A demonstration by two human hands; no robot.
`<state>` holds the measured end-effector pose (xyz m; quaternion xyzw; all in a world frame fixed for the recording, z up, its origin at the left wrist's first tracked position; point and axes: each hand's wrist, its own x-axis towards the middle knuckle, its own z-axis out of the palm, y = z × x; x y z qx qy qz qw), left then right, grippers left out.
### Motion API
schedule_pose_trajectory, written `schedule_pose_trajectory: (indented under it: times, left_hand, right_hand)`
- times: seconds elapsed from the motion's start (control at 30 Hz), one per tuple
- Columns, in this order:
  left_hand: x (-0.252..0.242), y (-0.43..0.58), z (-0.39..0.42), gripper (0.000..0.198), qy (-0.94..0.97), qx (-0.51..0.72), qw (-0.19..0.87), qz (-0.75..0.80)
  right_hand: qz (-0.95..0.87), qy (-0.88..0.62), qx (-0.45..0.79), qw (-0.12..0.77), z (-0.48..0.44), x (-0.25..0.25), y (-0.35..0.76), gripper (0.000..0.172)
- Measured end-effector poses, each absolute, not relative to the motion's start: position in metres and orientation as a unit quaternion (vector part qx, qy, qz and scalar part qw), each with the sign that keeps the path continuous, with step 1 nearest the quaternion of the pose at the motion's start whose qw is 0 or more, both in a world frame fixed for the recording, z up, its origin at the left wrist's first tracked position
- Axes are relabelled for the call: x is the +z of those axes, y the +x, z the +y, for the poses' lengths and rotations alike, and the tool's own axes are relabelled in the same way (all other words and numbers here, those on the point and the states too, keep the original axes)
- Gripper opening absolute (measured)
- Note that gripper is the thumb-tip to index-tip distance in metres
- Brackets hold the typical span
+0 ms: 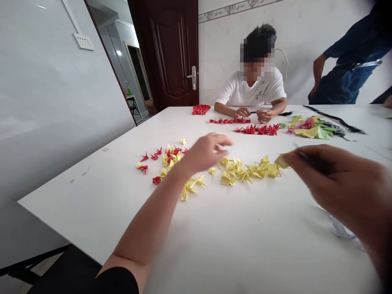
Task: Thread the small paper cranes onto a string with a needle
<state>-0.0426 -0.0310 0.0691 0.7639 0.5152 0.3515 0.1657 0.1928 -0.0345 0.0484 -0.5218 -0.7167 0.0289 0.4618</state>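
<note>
My left hand (pixel 210 150) hovers over the yellow paper cranes, fingers curved and a little apart, slightly blurred, with nothing visible in it. At the right, my right hand (pixel 343 179) is closed, pinching a yellow paper crane (pixel 282 161) between thumb and fingertips. That crane sits at the end of a row of yellow cranes (pixel 255 169), with a bit of red thread near it. Below and left of my left hand lie loose yellow cranes (pixel 190 187) and red cranes (pixel 157 180) in a mixed pile. What else my right palm may hold is hidden.
Across the white table (pixel 79 212), a person in a white shirt (pixel 251 87) handles red cranes (pixel 259 130). Colored paper pieces (pixel 315 127) and black cords (pixel 333 117) lie at the back right. Another person in dark blue (pixel 346 61) stands behind. A red pile (pixel 201 109) sits at the far edge.
</note>
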Motion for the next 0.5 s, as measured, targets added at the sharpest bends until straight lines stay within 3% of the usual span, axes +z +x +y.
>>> schedule_pose_trajectory:
  times: [0.1,0.27,0.5]
  left_hand:
    - [0.059,-0.091,-0.008,0.029,0.691,0.196,0.039,0.695]
    - [0.031,-0.12,0.011,0.017,0.665,0.128,0.04,0.734]
    - [0.017,-0.124,0.018,0.021,0.651,0.097,0.031,0.752]
  right_hand:
    - [-0.723,-0.548,0.08,0.413,-0.014,0.035,0.191,0.031]
    - [-0.692,-0.6,0.132,0.379,0.016,0.003,0.199,0.026]
    - [-0.685,-0.604,0.172,0.369,0.023,-0.02,0.198,0.03]
